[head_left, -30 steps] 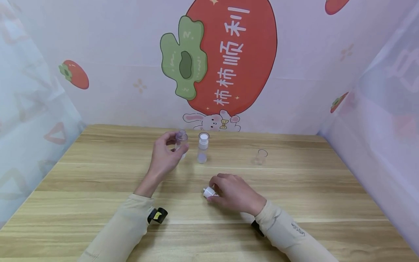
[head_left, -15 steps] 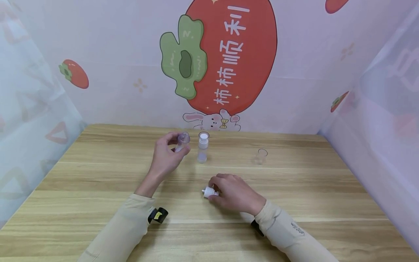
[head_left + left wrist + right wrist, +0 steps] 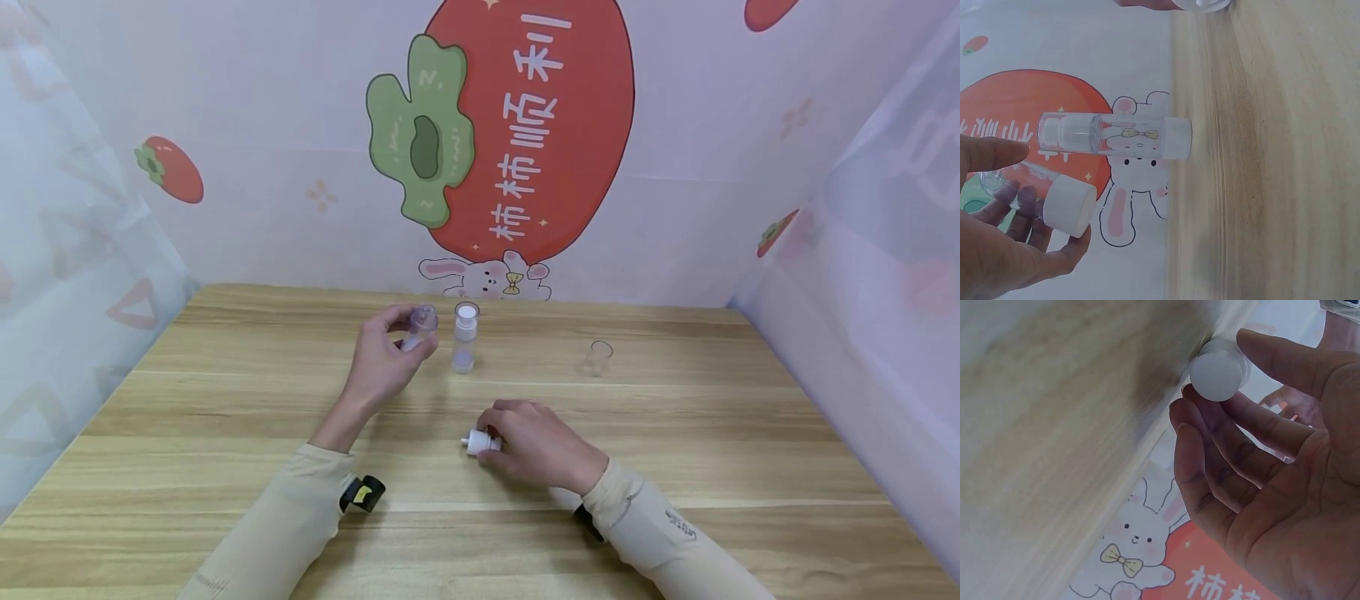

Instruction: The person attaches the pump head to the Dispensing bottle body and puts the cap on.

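My left hand [image 3: 384,354] grips a small clear bottle [image 3: 421,323], tilted with its open neck toward the head camera. Its white base [image 3: 1069,205] shows in the left wrist view, fingers curled round the body. Just right of it, a second clear bottle [image 3: 464,342] with a white pump top and clear cap stands upright on the table. Nearer the front, my right hand [image 3: 543,446] pinches a white pump head [image 3: 478,442] lying sideways close over the wood, nozzle stem pointing left. The right wrist view shows the pump head's round white end [image 3: 1216,376] between thumb and fingers.
A clear cap [image 3: 597,359] stands on the wooden table [image 3: 675,433] toward the back right. A printed backdrop [image 3: 300,233] with persimmons and a rabbit rises behind the table's far edge, and pale sheets flank both sides.
My left hand has shifted slightly right and tipped the bottle more toward the head camera. In my right hand the pump head has turned a little, its stem now pointing left.
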A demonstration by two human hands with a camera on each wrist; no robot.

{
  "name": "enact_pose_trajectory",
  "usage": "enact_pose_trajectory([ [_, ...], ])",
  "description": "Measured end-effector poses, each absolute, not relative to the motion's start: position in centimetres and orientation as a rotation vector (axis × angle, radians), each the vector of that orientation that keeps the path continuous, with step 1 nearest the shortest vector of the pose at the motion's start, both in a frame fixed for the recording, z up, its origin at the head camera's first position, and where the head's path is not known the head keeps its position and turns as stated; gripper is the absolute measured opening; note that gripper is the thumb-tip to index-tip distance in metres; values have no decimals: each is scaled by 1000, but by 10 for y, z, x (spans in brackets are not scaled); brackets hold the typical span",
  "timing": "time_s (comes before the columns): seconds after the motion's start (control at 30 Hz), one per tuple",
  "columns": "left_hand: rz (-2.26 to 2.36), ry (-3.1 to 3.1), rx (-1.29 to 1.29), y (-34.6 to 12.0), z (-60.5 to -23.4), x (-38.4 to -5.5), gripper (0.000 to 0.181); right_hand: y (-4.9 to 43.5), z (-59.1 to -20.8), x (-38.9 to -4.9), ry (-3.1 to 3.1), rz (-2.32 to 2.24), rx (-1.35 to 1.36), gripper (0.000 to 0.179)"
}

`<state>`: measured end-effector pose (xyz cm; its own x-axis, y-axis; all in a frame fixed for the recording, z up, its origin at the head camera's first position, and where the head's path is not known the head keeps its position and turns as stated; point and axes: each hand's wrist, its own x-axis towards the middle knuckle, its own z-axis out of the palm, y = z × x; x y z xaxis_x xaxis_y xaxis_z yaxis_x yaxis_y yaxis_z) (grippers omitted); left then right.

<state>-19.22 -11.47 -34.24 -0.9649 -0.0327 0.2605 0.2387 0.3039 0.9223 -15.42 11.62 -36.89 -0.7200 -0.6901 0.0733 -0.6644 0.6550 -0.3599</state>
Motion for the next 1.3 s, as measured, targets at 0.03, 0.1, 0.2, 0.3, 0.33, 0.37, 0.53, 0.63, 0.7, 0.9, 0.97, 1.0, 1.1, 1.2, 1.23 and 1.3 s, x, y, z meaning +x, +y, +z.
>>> enact_pose_trajectory([
  [0.03, -1722, -2338, -190, -115, -342, -192, 43, 116, -369, -154, 2792, -565, -1145, 17],
  [0.1, -1730, -2332, -190, -114, -343, -192, 43, 116, -369, -154, 2788, -563, -1146, 17],
  [0.2, -1739, -2325, -191, -114, -343, -192, 43, 116, -369, -154, 2779, -568, -1146, 16],
  [0.3, -1743, -2327, -184, -114, -343, -192, 43, 116, -369, -154, 2773, -574, -1146, 16],
  [0.33, -1741, -2330, -182, -114, -344, -192, 43, 116, -369, -154, 2773, -575, -1146, 16],
  [0.37, -1741, -2332, -182, -114, -344, -192, 43, 116, -369, -154, 2772, -576, -1148, 16],
  [0.53, -1737, -2335, -209, -114, -345, -192, 44, 116, -370, -154, 2773, -584, -1160, 16],
  [0.63, -1742, -2330, -236, -114, -345, -192, 44, 117, -370, -154, 2773, -584, -1164, 16],
  [0.7, -1744, -2330, -244, -114, -346, -192, 44, 117, -370, -154, 2771, -583, -1167, 16],
  [0.9, -1734, -2340, -223, -114, -345, -191, 45, 117, -370, -154, 2767, -589, -1174, 16],
  [0.97, -1732, -2340, -210, -114, -344, -191, 46, 117, -369, -154, 2767, -589, -1174, 17],
  [1.0, -1730, -2341, -205, -114, -344, -191, 46, 117, -370, -154, 2768, -589, -1175, 17],
  [1.1, -1728, -2343, -191, -114, -344, -191, 46, 116, -369, -154, 2765, -596, -1168, 18],
  [1.2, -1718, -2357, -183, -114, -344, -191, 45, 116, -368, -154, 2762, -603, -1158, 18],
  [1.23, -1718, -2359, -182, -113, -344, -191, 45, 116, -368, -154, 2762, -603, -1154, 18],
  [1.3, -1716, -2363, -182, -113, -344, -191, 44, 117, -367, -154, 2765, -604, -1143, 19],
])
